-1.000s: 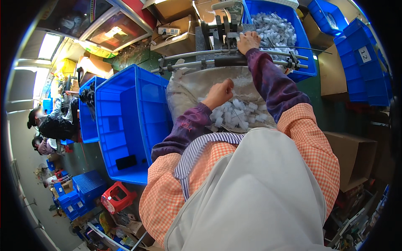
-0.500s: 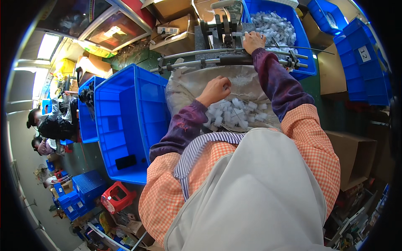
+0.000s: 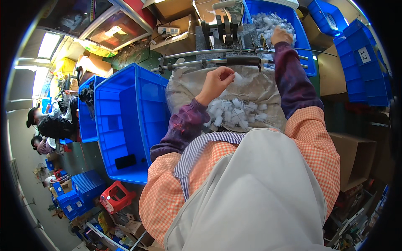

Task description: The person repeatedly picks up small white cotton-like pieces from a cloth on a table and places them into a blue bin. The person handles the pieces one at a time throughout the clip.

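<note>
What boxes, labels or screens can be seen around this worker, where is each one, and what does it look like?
White label: small square sticker on a stacked blue crate, far right.
Open cardboard box: brown, empty-looking, at the person's right side.
Cardboard boxes: brown, open, at the top behind the machine.
Clear plastic bag: crinkled, on the lap, holding small white parts; the left hand rests on it.
Dark flat slab: rectangular, perhaps a phone, lying in the large blue bin.

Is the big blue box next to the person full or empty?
Nearly empty: the big blue box shows bare walls and floor, with only a small dark thing lying at the bottom.
</note>
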`<state>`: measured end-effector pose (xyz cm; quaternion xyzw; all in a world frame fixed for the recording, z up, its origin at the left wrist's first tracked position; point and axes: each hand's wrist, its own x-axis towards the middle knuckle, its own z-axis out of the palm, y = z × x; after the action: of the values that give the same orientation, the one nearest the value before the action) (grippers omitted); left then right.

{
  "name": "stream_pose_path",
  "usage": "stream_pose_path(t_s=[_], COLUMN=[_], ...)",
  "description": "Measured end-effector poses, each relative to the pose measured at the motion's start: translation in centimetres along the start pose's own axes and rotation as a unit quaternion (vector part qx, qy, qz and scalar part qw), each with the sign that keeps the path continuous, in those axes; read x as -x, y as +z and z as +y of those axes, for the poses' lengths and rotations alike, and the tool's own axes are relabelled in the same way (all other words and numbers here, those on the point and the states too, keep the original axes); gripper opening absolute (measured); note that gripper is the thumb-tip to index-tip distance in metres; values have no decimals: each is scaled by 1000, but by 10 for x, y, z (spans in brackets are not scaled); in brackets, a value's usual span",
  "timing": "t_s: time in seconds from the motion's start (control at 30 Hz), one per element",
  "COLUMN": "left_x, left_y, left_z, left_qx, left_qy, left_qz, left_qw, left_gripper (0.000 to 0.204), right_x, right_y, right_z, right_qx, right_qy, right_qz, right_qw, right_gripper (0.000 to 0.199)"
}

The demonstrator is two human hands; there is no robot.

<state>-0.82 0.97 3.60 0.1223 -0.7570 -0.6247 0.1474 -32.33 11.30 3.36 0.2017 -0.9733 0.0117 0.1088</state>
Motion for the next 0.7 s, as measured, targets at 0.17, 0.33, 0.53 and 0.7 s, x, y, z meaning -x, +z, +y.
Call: stream_pose_path(t_s=[0.17, 0.33, 0.53, 0.7], left_x=[-16, -26, 22, 33], left_y=[8, 11, 0, -2], left_z=[1, 0, -39, -59], left_qx=[52, 67, -409, -379], left_qy=[2, 10, 41, -5], left_qz=[73, 103, -133, -153], left_qw=[996, 992, 902, 913], left_gripper=[11, 20, 29, 19], right_x=[67, 108, 50, 31], right_y=[-36, -37, 12, 40], right_z=[-6, -42, -57, -74], right_qx=[-378, -548, -279, -160], right_qy=[-286, -392, -252, -228], right_qz=[-191, -282, -26, 55], right_qw=[860, 683, 926, 959], right_gripper=[34, 23, 17, 17])
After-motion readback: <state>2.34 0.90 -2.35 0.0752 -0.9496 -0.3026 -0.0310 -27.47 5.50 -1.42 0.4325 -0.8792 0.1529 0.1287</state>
